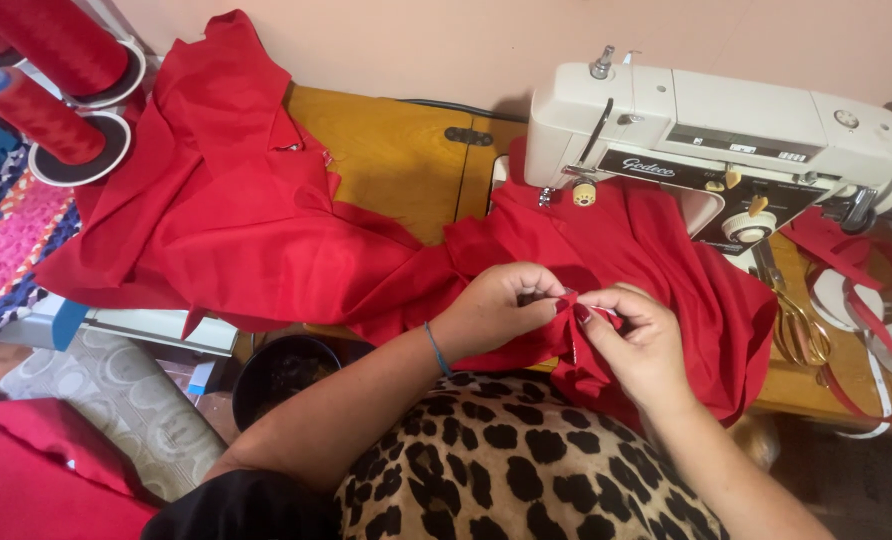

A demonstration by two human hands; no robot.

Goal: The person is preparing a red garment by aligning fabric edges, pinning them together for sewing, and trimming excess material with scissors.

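Note:
A large piece of red fabric [266, 230] spreads over the wooden sewing table [391, 150] and runs under the white sewing machine [716, 135]. My left hand [496, 305] pinches a fold of that fabric at the table's front edge. My right hand [641, 340] pinches the same fold from the other side, fingertips nearly touching the left ones. A blue band circles my left wrist. Both hands sit just in front of the machine's needle area, above my lap in a leopard-print garment [506, 460].
Gold-handled scissors [796, 320] and red strips [866, 330] lie at the right of the table. Two red thread cones [46, 110] stand at far left. A dark bowl [286, 375] sits below the table; more red cloth [36, 470] lies bottom left.

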